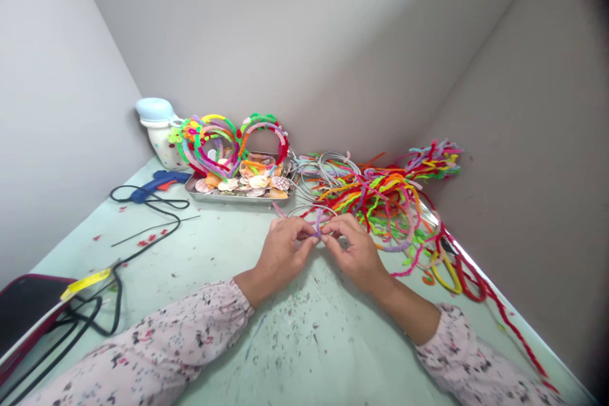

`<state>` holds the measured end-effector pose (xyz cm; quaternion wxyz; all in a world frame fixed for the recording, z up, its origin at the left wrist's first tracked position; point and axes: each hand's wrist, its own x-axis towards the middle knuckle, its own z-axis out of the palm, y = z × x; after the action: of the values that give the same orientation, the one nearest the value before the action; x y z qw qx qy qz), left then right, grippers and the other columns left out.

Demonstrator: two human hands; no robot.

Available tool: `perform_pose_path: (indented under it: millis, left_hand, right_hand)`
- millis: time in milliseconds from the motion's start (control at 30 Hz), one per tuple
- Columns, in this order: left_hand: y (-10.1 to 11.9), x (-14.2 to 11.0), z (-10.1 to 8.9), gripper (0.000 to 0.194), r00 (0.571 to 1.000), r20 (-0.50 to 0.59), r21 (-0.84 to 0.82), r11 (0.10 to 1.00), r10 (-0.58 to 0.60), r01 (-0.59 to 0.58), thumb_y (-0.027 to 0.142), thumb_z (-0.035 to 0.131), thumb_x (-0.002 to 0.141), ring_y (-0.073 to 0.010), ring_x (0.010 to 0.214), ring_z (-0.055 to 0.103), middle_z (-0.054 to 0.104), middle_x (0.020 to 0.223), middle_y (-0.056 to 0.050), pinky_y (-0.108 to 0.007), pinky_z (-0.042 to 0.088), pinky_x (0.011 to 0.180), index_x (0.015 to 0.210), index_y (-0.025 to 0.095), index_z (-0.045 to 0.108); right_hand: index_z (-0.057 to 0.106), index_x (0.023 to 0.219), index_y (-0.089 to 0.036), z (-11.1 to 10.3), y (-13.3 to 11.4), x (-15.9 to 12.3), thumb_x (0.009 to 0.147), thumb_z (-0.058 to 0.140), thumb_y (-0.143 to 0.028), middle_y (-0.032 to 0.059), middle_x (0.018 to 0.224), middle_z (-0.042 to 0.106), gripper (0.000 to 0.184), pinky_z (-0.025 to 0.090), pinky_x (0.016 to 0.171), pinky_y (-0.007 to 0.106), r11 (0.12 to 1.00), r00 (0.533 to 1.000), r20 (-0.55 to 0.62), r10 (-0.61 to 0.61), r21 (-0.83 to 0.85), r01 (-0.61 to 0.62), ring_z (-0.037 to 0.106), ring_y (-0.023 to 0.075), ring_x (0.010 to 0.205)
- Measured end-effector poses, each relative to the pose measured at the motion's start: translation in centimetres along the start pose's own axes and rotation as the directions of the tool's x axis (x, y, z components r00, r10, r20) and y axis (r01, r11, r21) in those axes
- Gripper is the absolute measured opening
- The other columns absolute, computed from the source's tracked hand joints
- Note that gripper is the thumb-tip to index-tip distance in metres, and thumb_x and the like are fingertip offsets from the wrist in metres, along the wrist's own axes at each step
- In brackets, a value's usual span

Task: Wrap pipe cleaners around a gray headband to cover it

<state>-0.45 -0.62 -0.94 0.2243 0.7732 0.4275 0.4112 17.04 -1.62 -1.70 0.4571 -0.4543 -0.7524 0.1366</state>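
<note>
A short purple pipe cleaner (318, 219) stands up between my two hands, its lower part pinched at the fingertips. My left hand (284, 248) is closed, thumb and forefinger pressed on the purple piece. From the other side, the thumb and fingers of my right hand (354, 252) pinch it too. Just behind the fingers curves a thin grey wire hoop (311, 207); whether my hands also hold it, I cannot tell. A heap of coloured pipe cleaners (380, 193) lies right behind my right hand, with bare wire hoops (337, 167) at its left.
A metal tray (240, 198) holds seashells (257, 182) and several finished pipe-cleaner headbands (264, 120). Left of it are a blue glue gun (159, 184), its black cord (178, 228) and a white cup (162, 139). Scissors (471, 279) lie by the right table edge.
</note>
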Motion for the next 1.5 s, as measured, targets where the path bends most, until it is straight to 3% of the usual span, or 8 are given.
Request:
perform_pose_path:
  millis: [567,900,1167,1500]
  left_hand:
    - [0.34,0.04,-0.2,0.004,1.0,0.0,0.011,1.0,-0.01,0.01,0.022,0.06,0.082,-0.0165,0.076,0.058,0.067,0.077,0.0,-0.032,0.043,0.077,0.078,0.02,0.062]
    - [0.61,0.35,-0.26,0.008,0.999,-0.023,0.039,0.998,-0.045,0.046,0.017,0.06,0.077,-0.0154,0.07,0.056,0.064,0.069,0.002,-0.033,0.041,0.077,0.07,0.019,0.058]
    - [0.35,0.04,-0.21,0.008,1.0,-0.018,0.03,1.0,-0.001,0.002,0.027,0.06,0.082,-0.0169,0.076,0.058,0.067,0.078,-0.001,-0.033,0.041,0.077,0.079,0.019,0.06]
    - [0.6,0.22,-0.23,0.008,1.0,-0.015,0.051,0.999,-0.003,0.004,0.02,0.061,0.08,-0.0154,0.071,0.056,0.065,0.072,0.001,-0.033,0.039,0.078,0.073,0.019,0.058]
  right_hand:
    - [0.063,0.092,-0.024,0.01,-0.08,-0.09,0.083,0.058,-0.016,0.005,0.094,0.059,0.013,0.053,0.072,0.031,0.999,0.999,0.03,-0.026,0.034,0.025,0.058,0.0192,0.092]
    - [0.064,0.093,-0.024,0.05,-0.01,-0.14,0.083,0.059,-0.016,0.0051,0.095,0.061,0.013,0.053,0.078,0.034,0.998,0.998,0.035,-0.055,0.029,0.054,0.06,0.0194,0.094]
    - [0.063,0.093,-0.024,0.0,-0.03,-0.1,0.084,0.058,-0.016,0.0049,0.094,0.061,0.013,0.054,0.077,0.034,0.998,0.999,0.01,-0.052,0.02,0.052,0.06,0.0194,0.094]
    - [0.063,0.094,-0.024,0.01,-0.03,-0.18,0.084,0.058,-0.015,0.0049,0.095,0.061,0.014,0.053,0.079,0.033,0.999,0.998,0.041,-0.049,0.019,0.048,0.059,0.019,0.096]
